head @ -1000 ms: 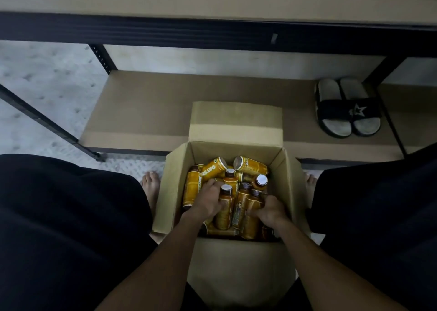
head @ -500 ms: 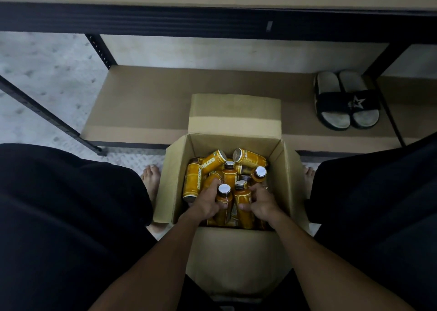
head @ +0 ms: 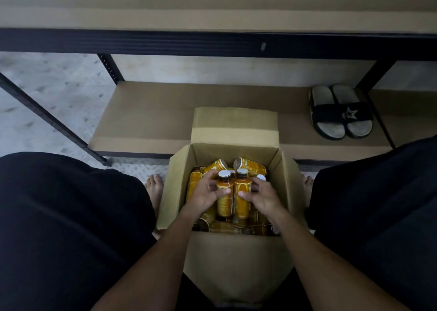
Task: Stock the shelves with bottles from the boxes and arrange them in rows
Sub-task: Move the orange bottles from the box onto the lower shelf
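Your left hand [head: 204,193] wraps around one upright yellow bottle [head: 224,199] in the open cardboard box [head: 236,263]. Your right hand [head: 263,196] wraps around a second bottle [head: 242,192], which touches the first. Other bottles [head: 253,166] lie jumbled in the box. Behind the box is the low shelf [head: 146,114]. Black slippers [head: 341,113] sit on it, to the right of the box.

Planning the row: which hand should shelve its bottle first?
Probably left. Left hand grips the left bottle, right hand the right bottle, but lower shelf is bare leftward; slippers sit rightward.
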